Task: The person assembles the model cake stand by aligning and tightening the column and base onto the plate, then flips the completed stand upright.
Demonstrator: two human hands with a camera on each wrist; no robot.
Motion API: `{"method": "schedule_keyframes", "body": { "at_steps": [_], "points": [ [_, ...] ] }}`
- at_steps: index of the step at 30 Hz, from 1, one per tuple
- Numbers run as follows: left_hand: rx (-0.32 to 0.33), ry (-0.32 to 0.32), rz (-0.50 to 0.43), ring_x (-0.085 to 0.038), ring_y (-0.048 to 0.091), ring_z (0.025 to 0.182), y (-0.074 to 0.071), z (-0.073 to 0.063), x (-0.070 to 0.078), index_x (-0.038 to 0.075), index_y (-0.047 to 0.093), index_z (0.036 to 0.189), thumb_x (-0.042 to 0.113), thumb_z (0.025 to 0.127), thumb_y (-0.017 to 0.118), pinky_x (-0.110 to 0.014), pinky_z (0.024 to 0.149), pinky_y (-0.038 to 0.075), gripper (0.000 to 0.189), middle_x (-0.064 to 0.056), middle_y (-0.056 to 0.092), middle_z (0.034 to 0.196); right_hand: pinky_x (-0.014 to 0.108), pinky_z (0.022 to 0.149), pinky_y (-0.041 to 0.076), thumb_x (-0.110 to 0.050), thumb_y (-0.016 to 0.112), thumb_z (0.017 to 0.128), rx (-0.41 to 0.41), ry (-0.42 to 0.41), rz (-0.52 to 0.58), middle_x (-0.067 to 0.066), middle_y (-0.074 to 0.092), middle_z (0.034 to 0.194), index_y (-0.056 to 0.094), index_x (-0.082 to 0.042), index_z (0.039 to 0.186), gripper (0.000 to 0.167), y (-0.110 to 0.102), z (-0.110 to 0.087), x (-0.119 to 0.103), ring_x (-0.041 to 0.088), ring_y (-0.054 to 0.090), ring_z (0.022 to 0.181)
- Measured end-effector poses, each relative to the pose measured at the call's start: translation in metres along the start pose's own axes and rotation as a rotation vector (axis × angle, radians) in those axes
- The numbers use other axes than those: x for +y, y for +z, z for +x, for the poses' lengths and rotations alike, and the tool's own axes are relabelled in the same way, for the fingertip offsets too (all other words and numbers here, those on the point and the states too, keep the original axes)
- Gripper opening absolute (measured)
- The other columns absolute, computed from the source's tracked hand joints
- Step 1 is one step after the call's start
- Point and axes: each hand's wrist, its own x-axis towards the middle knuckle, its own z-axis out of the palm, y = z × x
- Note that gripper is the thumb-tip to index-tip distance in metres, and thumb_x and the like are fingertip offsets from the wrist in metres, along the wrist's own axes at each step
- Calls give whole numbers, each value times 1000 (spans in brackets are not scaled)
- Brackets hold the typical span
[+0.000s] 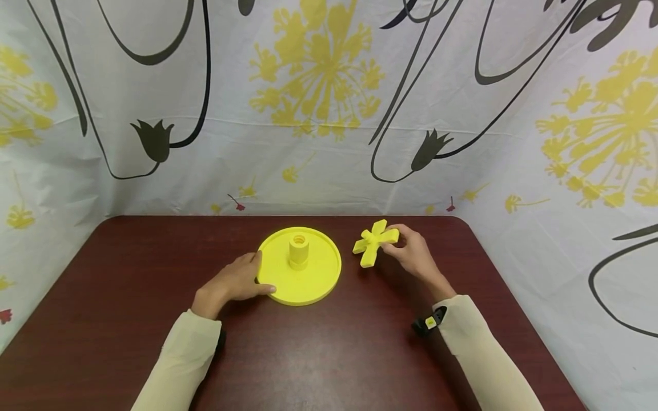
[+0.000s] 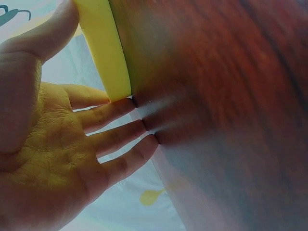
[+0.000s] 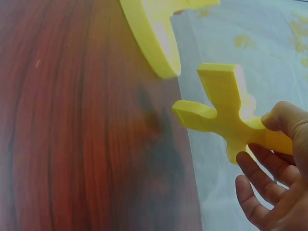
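Note:
A round yellow plate [image 1: 313, 282] with a raised rim lies on the table, a hollow post [image 1: 299, 252] standing at its middle. Against the plate's left edge rests my left hand [image 1: 237, 279], its thumb over the rim. The left wrist view shows this hand's fingers [image 2: 120, 139] nearly straight, tips at the tabletop. To the right of the plate, my right hand [image 1: 411, 254] pinches one arm of a yellow cross-shaped piece [image 1: 373, 244] between thumb and fingers. This piece has four flat arms and a short central stub; it is tilted and apart from the plate.
The dark reddish-brown table [image 1: 329, 365] has rounded far corners. Behind it and at the sides hangs a white sheet [image 1: 329, 171] printed with yellow and grey flowers. A dark strap [image 1: 430, 322] sits at the right wrist.

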Motion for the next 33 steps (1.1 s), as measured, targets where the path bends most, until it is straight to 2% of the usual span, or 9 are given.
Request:
{"method": "schedule_keyframes", "body": {
  "at_steps": [4,10,13,16,23,29,33],
  "points": [
    [-2,6,2,-45,28,144,0,0,0,-10,16,154,46,90,70,-57,113,30,101,-31,26,156,45,85,56,-6,71,90,31,-21,76,21,68,116,59,3,124,37,13,6,-15,33,68,103],
    [-2,1,2,-45,28,144,1,0,-2,-10,16,154,48,89,70,-57,113,30,102,-31,26,156,35,78,54,-5,72,89,93,-29,191,19,69,111,55,1,125,40,33,11,-44,30,66,95],
    [2,2,5,-45,28,144,2,0,-3,-10,16,154,49,89,71,-57,113,30,103,-31,27,156,31,79,53,-5,71,90,83,-25,248,19,69,110,49,1,124,41,43,13,-59,29,66,95],
    [3,3,6,-45,28,144,3,1,-3,-10,16,154,49,89,71,-57,113,30,103,-31,27,156,32,80,54,-4,71,90,72,-43,286,19,70,108,48,1,119,38,54,16,-74,29,67,95],
    [3,3,10,-45,28,144,3,1,-3,-10,15,154,49,90,70,-57,113,30,103,-31,26,156,38,81,57,-8,71,91,38,-186,240,14,70,110,58,-3,113,26,72,24,-104,26,68,98],
    [-2,7,22,-45,28,144,2,2,-2,-10,15,154,50,90,69,-58,113,30,103,-31,26,156,39,79,57,-7,73,90,73,-243,220,13,70,107,65,-3,109,21,81,29,-119,26,68,94],
    [-2,6,25,-45,29,144,1,3,-3,-10,16,154,50,90,68,-57,113,30,102,-31,26,156,44,83,57,-6,73,89,33,-288,212,14,70,109,66,-3,109,22,87,32,-124,27,68,96]
  ]
}}
